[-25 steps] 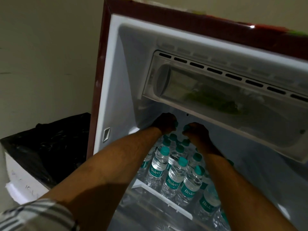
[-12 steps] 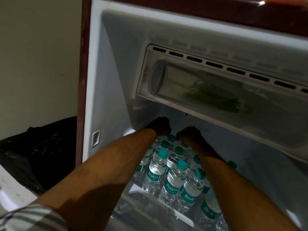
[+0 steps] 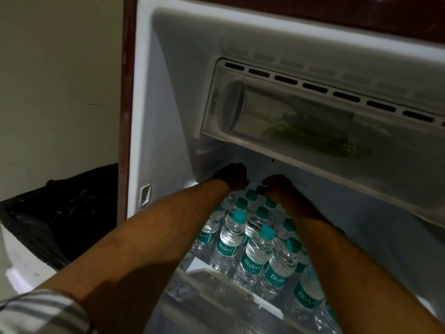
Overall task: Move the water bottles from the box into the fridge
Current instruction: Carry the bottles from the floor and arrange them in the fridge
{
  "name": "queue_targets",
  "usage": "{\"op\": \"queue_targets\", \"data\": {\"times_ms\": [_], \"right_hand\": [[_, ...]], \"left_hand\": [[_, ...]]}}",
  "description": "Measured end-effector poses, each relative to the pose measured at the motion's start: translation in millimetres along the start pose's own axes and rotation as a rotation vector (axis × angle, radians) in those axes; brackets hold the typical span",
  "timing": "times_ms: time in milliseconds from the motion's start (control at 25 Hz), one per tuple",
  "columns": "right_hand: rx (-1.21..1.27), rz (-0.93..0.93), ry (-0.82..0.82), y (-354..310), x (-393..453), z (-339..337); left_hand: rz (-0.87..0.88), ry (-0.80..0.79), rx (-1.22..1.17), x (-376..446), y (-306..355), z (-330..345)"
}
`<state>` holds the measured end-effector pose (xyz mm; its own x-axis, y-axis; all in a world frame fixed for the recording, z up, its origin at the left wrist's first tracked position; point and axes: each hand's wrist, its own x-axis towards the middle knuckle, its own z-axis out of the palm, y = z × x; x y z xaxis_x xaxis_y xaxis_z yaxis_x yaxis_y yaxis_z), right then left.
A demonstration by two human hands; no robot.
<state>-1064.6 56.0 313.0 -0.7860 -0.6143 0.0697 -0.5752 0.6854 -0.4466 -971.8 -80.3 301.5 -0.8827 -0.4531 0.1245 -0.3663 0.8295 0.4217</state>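
Several clear water bottles [image 3: 227, 239] with teal caps and teal Bisleri labels stand packed in rows on the fridge shelf [image 3: 262, 303]. Both my arms reach deep into the open fridge [image 3: 168, 116], under the freezer compartment. My left hand [image 3: 234, 175] is at the back left, its fingers curled down over the top of a bottle in the rear row. Just to its right, my right hand [image 3: 279, 185] curls over another rear bottle's teal cap [image 3: 260, 189]. Both hands are dark and in shadow. The box is out of view.
The freezer compartment [image 3: 313, 121] with a translucent flap hangs low over the hands and holds something green. Left of the fridge stands a bin lined with a black bag [image 3: 60, 213], against a pale wall. The fridge's red outer edge [image 3: 125, 92] runs down the left side.
The camera has moved closer and shifted left, so the fridge fills more of the view. Both hands stay at the rear row of bottles, barely moved.
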Motion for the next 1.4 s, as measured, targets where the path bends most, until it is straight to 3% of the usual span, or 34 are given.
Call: {"op": "queue_targets", "data": {"times_ms": [80,360,600,840,1200,1400], "right_hand": [[0.086,-0.011,0.056,-0.7,-3.8,-3.5],[0.014,-0.100,0.229,-6.0,-44.3,-12.6],[0.098,-0.069,0.363,-27.0,-115.6,-16.2],[-0.030,-0.291,0.553,-36.1,-205.2,4.2],[0.065,-0.365,0.527,-42.1,-324.3,100.2],[0.129,-0.408,0.373,-46.5,-391.7,188.2]], "left_hand": [[0.009,0.040,-0.010,-7.4,1.7,-5.7],[0.036,0.161,-0.049,-52.7,15.0,-21.8],[0.070,0.292,-0.088,-136.6,37.5,-28.8],[0.179,0.386,-0.085,-245.9,34.8,-21.3],[0.133,0.355,-0.080,-400.2,-22.3,44.5],[-0.001,0.336,-0.047,-477.1,-70.3,88.3]]}}
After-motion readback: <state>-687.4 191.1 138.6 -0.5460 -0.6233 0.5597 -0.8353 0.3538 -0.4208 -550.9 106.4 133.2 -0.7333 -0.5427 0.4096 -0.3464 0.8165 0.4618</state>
